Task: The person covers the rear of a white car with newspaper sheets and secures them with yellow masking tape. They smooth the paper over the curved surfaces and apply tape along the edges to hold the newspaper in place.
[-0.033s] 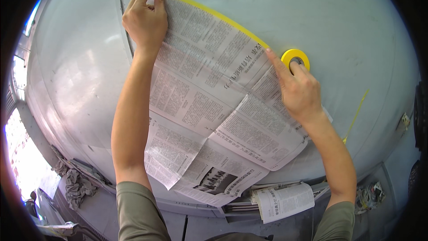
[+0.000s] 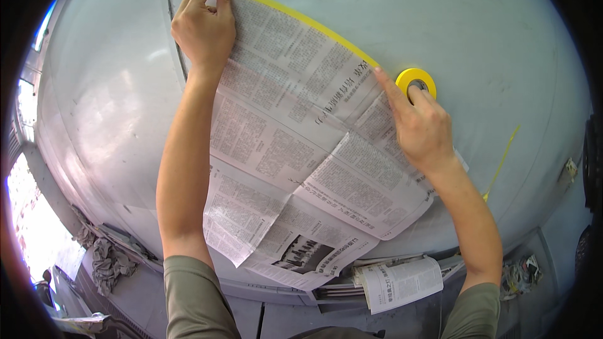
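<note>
A large sheet of newspaper [image 2: 270, 138] lies over a grey-painted, curved vehicle body panel [image 2: 496, 37], creased by folds. Along its upper edge runs a strip of yellow masking tape [image 2: 304, 19]. My left hand [image 2: 204, 31] is closed in a pinch at the upper left end of that strip, by the paper's corner. With fingers hooked through its core, my right hand [image 2: 425, 132] holds the roll of yellow masking tape [image 2: 407, 76]. The right index finger is stretched out, its tip touching the strip's lower right end. The left fingertips partly hide what they pinch.
More folded newspapers [image 2: 402, 285] sit in a recess below the panel. A thin yellow strip [image 2: 502, 160] sticks to the panel at right. Crumpled grey material [image 2: 110, 263] hangs at lower left, and crumpled scraps [image 2: 521, 276] lie at lower right. A dark panel seam [image 2: 178, 44] runs beside my left hand.
</note>
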A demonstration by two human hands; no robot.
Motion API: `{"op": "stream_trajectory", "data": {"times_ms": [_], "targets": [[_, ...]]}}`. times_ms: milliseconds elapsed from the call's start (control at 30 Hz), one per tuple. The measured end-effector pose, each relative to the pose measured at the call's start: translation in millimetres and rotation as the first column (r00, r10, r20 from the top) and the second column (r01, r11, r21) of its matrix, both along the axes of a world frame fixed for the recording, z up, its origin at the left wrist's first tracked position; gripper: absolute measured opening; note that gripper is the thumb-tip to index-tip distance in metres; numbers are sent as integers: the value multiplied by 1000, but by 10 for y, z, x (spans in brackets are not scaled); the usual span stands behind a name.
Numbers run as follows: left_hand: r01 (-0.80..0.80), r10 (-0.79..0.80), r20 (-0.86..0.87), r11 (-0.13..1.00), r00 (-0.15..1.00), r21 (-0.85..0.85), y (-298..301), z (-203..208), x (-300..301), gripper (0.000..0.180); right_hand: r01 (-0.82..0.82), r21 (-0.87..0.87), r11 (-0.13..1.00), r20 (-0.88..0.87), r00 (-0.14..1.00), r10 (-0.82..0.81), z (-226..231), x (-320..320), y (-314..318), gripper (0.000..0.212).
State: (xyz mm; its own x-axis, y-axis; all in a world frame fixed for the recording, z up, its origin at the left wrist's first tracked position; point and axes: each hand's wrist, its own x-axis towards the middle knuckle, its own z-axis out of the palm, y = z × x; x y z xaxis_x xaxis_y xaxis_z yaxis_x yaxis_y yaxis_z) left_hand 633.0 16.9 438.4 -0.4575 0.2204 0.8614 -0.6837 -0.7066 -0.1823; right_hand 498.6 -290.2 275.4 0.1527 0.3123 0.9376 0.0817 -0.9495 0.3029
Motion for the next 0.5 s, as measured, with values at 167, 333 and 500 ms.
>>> {"op": "stream_trajectory", "data": {"times_ms": [167,333,500], "targets": [[-120,121,18,990,992,-68,-45,12,12,9,-17,28,999,-22,1000,18,-7,20,-3,62],[-270,269,-112,963,956,7,-108,-174,73,33,-49,29,998,13,999,49,-12,61,-27,57],[-481,494,-111,867,862,128,-458,-590,-72,58,3,55,998,-16,1000,-2,-13,41,-4,55]]}}
